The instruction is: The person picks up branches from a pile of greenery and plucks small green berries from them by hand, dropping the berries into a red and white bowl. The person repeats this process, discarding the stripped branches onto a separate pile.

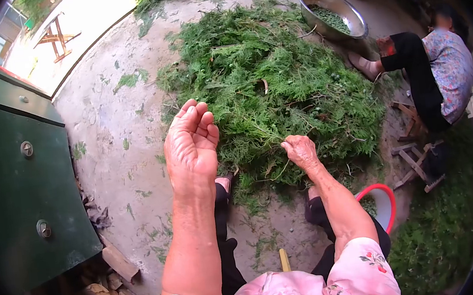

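Note:
My left hand (192, 140) is raised palm up over the left edge of a large heap of green conifer sprigs (281, 79). Its fingers are curled and bent inward, and whether anything small lies in them is too small to tell. At the heap's front, my right hand (300, 151) is closed with thumb and forefinger pinched on a green sprig (270, 138). The sprig's tip merges with the foliage around it.
A metal basin (356, 13) with green berries stands behind the heap. Another person (450, 70) sits at the right, near wooden stools (414, 163). A red-rimmed bucket (393, 203) is beside my right leg. Left are a green cabinet (16, 188) and firewood (99, 294).

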Demonstrator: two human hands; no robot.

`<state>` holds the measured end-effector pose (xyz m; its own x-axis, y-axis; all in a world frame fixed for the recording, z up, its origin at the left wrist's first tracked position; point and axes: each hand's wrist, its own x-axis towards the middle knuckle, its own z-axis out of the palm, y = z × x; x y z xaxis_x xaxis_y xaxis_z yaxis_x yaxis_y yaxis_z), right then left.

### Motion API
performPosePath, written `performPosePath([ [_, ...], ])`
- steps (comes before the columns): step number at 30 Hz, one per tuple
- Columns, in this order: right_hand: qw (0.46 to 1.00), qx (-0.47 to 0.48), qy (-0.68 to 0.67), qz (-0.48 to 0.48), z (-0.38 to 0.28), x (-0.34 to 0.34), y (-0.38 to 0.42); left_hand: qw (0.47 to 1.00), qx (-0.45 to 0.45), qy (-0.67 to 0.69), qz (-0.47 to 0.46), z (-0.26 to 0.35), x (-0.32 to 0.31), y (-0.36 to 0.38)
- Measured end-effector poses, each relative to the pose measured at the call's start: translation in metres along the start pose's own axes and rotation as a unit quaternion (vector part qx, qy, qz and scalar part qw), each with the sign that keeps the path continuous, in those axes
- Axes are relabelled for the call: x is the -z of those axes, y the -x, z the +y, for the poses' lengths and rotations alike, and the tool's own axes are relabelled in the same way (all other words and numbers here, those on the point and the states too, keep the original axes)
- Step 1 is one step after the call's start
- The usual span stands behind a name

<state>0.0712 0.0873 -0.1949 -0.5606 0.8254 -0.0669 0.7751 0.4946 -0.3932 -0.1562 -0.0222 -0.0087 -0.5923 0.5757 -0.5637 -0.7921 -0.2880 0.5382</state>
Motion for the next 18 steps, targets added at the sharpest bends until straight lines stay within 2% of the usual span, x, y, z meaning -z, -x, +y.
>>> performPosePath([
  [5, 0.964, -0.113, -0.240, 0.010, 0.021, 0.093, 0.041, 1.000, 0.001, 0.003, -0.014, 0.000, 0.002, 0.002],
  [6, 0.960, -0.076, -0.266, 0.053, 0.025, 0.110, 0.046, 1.000, 0.002, 0.002, -0.017, -0.001, 0.001, 0.002],
  [8, 0.862, -0.251, -0.439, -0.019, 0.020, 0.154, 0.061, 1.000, 0.004, -0.001, -0.026, -0.005, -0.001, 0.004],
  [9, 0.866, -0.247, -0.435, -0.012, 0.020, 0.163, 0.067, 0.999, 0.015, -0.010, -0.031, -0.008, -0.001, 0.004],
  [11, 0.795, -0.247, -0.553, 0.035, 0.022, 0.174, 0.080, 0.998, 0.029, -0.031, -0.049, -0.016, -0.002, 0.007],
  [12, 0.797, -0.242, -0.552, 0.039, 0.021, 0.177, 0.084, 0.997, 0.032, -0.048, -0.047, -0.021, -0.006, 0.011],
  [14, 0.747, -0.244, -0.615, 0.066, 0.020, 0.179, 0.089, 0.994, 0.053, -0.066, -0.062, -0.032, -0.009, 0.014],
  [15, 0.698, -0.230, -0.677, 0.048, 0.021, 0.177, 0.092, 0.992, 0.064, -0.076, -0.071, -0.037, -0.010, 0.014],
  [16, 0.698, -0.225, -0.677, 0.052, 0.021, 0.178, 0.094, 0.991, 0.074, -0.090, -0.073, -0.042, -0.013, 0.016],
  [18, 0.624, -0.191, -0.757, 0.022, 0.019, 0.178, 0.096, 0.984, 0.079, -0.128, -0.101, -0.051, -0.016, 0.019],
])
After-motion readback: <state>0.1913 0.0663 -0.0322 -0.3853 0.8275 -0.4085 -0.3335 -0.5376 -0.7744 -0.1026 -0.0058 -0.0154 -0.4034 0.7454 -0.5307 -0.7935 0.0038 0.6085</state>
